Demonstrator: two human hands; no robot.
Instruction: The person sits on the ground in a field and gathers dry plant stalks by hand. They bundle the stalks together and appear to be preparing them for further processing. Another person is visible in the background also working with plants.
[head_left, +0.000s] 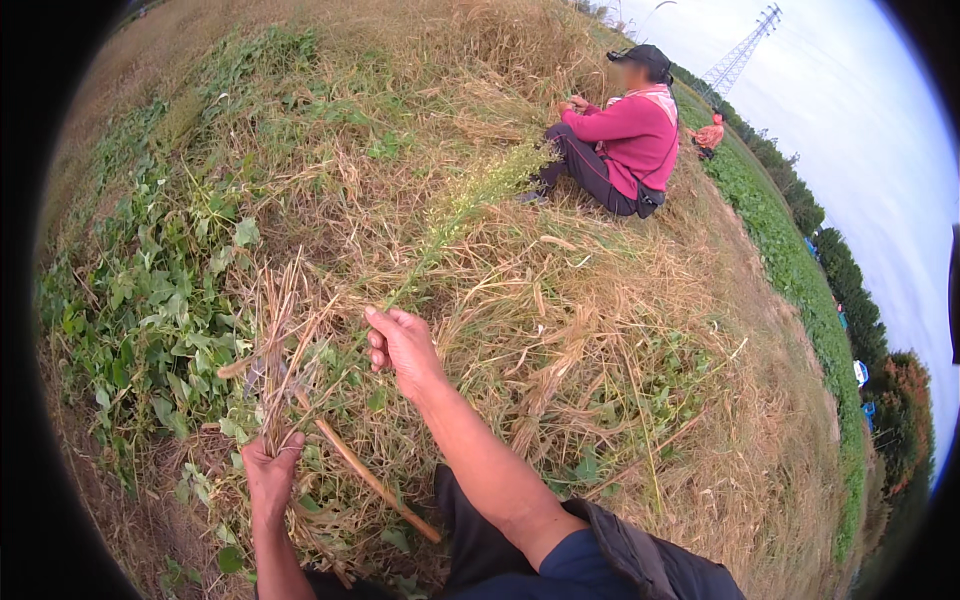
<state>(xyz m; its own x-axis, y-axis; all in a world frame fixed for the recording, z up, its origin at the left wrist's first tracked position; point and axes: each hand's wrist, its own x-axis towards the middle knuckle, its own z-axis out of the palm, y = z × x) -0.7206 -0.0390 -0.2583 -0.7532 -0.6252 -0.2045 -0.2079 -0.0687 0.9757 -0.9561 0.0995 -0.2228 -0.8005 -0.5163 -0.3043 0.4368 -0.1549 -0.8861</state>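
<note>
My left hand (271, 469) is closed around a bundle of dry grass stalks (279, 337), held upright at the lower left. In my right hand (405, 351) is the stem of a tall green weed (454, 217), pinched between thumb and fingers. Its feathery, pale flowering top leans away to the upper right. Below and between my hands, a wooden-handled tool (367, 474), apparently a sickle, lies on the cut grass. The bundle hides most of its greyish head.
Broad-leaved green vines (161, 300) cover the ground on the left. A person in a pink top (630, 139) sits on the dry grass (570, 360) ahead. Farther off, another person (707, 136) is beside a green crop strip (795, 285). A pylon (739, 56) rises behind.
</note>
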